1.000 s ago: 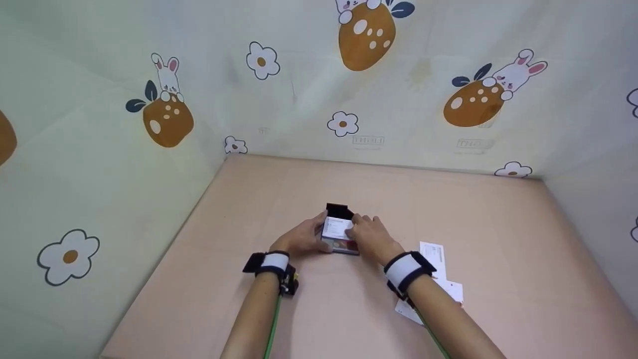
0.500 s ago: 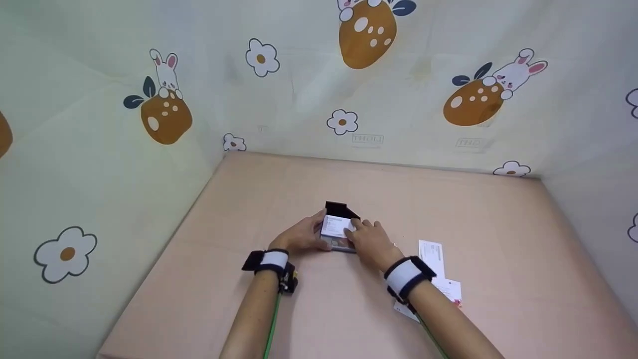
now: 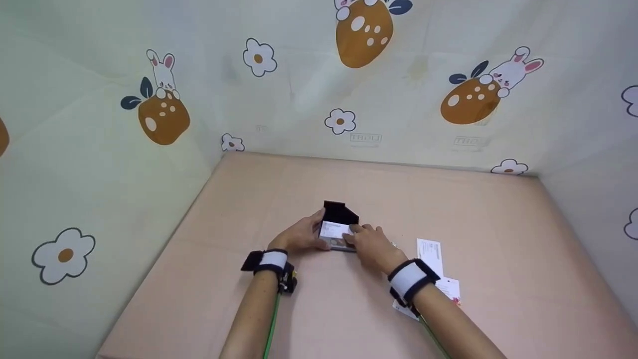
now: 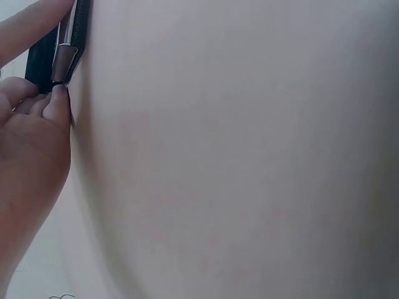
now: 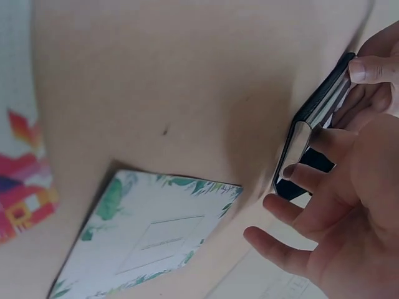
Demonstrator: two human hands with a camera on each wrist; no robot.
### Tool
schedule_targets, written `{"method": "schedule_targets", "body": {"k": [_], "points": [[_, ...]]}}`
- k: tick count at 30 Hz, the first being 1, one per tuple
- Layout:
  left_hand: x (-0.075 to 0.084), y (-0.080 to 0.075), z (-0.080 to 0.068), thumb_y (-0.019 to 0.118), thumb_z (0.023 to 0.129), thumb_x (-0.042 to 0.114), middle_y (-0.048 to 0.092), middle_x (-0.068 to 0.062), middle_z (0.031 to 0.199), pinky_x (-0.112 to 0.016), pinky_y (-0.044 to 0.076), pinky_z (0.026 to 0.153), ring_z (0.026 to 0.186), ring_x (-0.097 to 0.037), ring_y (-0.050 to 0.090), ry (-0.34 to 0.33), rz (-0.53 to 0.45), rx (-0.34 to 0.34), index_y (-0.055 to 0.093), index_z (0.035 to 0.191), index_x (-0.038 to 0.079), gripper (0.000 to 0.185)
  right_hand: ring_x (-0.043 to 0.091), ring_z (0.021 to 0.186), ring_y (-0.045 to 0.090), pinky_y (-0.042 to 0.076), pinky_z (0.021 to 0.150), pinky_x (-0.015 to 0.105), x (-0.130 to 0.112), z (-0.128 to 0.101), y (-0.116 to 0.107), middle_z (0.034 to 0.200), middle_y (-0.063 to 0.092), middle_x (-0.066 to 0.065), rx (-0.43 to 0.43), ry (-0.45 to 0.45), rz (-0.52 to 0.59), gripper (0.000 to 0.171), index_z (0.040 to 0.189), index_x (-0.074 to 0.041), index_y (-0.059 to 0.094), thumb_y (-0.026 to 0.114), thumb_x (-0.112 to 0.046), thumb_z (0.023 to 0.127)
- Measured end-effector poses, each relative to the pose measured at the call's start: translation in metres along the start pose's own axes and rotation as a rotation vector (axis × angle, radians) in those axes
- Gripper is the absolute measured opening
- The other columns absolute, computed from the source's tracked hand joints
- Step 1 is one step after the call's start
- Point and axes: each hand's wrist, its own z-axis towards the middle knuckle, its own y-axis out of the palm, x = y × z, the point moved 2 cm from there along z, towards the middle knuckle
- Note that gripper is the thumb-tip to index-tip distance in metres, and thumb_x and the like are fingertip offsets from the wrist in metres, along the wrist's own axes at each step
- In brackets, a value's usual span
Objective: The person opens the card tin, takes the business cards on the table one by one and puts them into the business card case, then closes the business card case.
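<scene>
A black business card case with a silvery frame stands with its lid up, near the middle of the table in the head view. A white business card sits partly inside it. My left hand grips the case by its left side, thumb at the front edge. Thumb and forefinger of my right hand pinch the card at its right edge. In the right wrist view, the other fingers of that hand spread away from the case. Only the case's edge shows in the left wrist view.
Several white cards lie by my right forearm: an upright one, one with a red corner and one partly under the wrist. A leaf-bordered card lies near the right hand. Patterned cloth walls enclose the table.
The business card has slid lower into the case, baring more of the black lid behind it. My right hand has shifted slightly down with it; the left hand keeps its grip.
</scene>
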Motion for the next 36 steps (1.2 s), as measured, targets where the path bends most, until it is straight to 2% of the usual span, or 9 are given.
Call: {"method": "schedule_targets", "body": {"k": [4, 9, 13, 18, 22, 27, 32, 36], "points": [[0.001, 0.0, 0.0, 0.081, 0.081, 0.02, 0.012, -0.011, 0.169, -0.038, 0.012, 0.129, 0.157, -0.026, 0.013, -0.026, 0.011, 0.001, 0.012, 0.16, 0.006, 0.106, 0.047, 0.132, 0.051, 0.041, 0.107, 0.07, 0.004, 0.0, 0.001, 0.146, 0.054, 0.019, -0.019, 0.017, 0.087, 0.05, 0.134, -0.014, 0.065, 0.058, 0.006, 0.089], [0.002, 0.0, 0.0, 0.081, 0.082, 0.02, 0.012, -0.009, 0.169, -0.038, 0.013, 0.129, 0.157, -0.025, 0.013, -0.042, 0.008, 0.001, 0.012, 0.161, 0.007, 0.105, 0.047, 0.128, 0.054, 0.043, 0.105, 0.069, 0.006, -0.003, 0.0, 0.143, 0.057, 0.02, 0.003, -0.008, 0.114, 0.052, 0.135, -0.013, 0.065, 0.062, 0.006, 0.087], [0.002, 0.0, 0.0, 0.081, 0.082, 0.02, 0.012, -0.009, 0.169, -0.038, 0.012, 0.13, 0.158, -0.025, 0.012, -0.037, -0.01, -0.005, 0.012, 0.161, 0.006, 0.106, 0.044, 0.123, 0.058, 0.049, 0.1, 0.062, 0.003, -0.005, -0.002, 0.137, 0.063, 0.018, 0.046, -0.052, 0.111, 0.049, 0.133, -0.007, 0.064, 0.063, 0.006, 0.086], [0.002, -0.001, 0.001, 0.081, 0.082, 0.018, 0.009, -0.012, 0.169, -0.038, 0.012, 0.13, 0.158, -0.026, 0.011, -0.013, -0.004, -0.014, 0.011, 0.16, 0.002, 0.106, 0.041, 0.115, 0.062, 0.051, 0.09, 0.053, -0.001, -0.007, -0.002, 0.128, 0.068, 0.017, 0.072, -0.078, 0.09, 0.038, 0.123, -0.001, 0.064, 0.061, 0.005, 0.085], [0.0, 0.001, 0.002, 0.081, 0.082, 0.018, 0.009, -0.013, 0.169, -0.038, 0.012, 0.13, 0.158, -0.026, 0.01, -0.014, -0.009, -0.018, 0.01, 0.16, 0.003, 0.106, 0.039, 0.12, 0.06, 0.05, 0.095, 0.053, -0.001, -0.008, 0.001, 0.133, 0.065, 0.018, 0.04, -0.055, 0.11, 0.044, 0.131, 0.0, 0.06, 0.061, 0.003, 0.087], [0.0, 0.001, 0.001, 0.081, 0.082, 0.017, 0.009, -0.012, 0.169, -0.037, 0.012, 0.13, 0.158, -0.025, 0.011, -0.007, -0.02, -0.019, 0.01, 0.16, 0.004, 0.106, 0.039, 0.131, 0.053, 0.047, 0.103, 0.056, 0.0, -0.014, 0.008, 0.146, 0.053, 0.02, 0.022, -0.039, 0.164, 0.061, 0.146, 0.0, 0.046, 0.06, 0.003, 0.087], [-0.001, 0.001, 0.0, 0.081, 0.082, 0.018, 0.009, -0.011, 0.169, -0.037, 0.012, 0.129, 0.158, -0.025, 0.011, 0.004, -0.007, -0.018, 0.01, 0.16, 0.004, 0.107, 0.04, 0.137, 0.049, 0.046, 0.106, 0.062, -0.002, -0.026, 0.012, 0.151, 0.048, 0.022, 0.059, -0.091, 0.162, 0.06, 0.149, 0.0, 0.043, 0.056, 0.002, 0.09], [-0.001, 0.0, 0.0, 0.082, 0.082, 0.019, 0.009, -0.011, 0.169, -0.038, 0.012, 0.129, 0.157, -0.025, 0.012, 0.007, -0.003, -0.016, 0.01, 0.16, 0.005, 0.107, 0.039, 0.138, 0.049, 0.05, 0.101, 0.062, -0.005, -0.036, 0.009, 0.15, 0.047, 0.024, 0.127, -0.116, 0.152, 0.054, 0.148, -0.003, 0.044, 0.055, 0.0, 0.095]]}}
